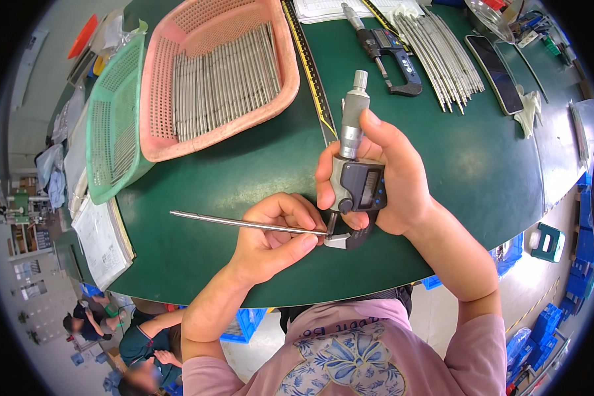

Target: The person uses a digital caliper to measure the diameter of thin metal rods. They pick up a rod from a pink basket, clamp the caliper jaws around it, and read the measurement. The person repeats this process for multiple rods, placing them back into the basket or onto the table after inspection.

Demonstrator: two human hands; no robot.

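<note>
My left hand (276,231) pinches a thin metal rod (208,218) between thumb and fingers. The rod points out to the left, and its right end sits at the jaws of a digital micrometer (358,181). My right hand (396,171) is wrapped round that micrometer, which stands upright with its silver thimble on top and its dark frame below. My right thumb lies beside the thimble. Whether the jaws touch the rod, I cannot tell.
A pink basket (288,72) with many similar rods stands far left, beside a green basket (96,142). At the back lie a second micrometer (402,66), a bundle of rods (439,59), a phone (495,72) and a long ruler (310,72). Papers (102,241) lie at the left edge.
</note>
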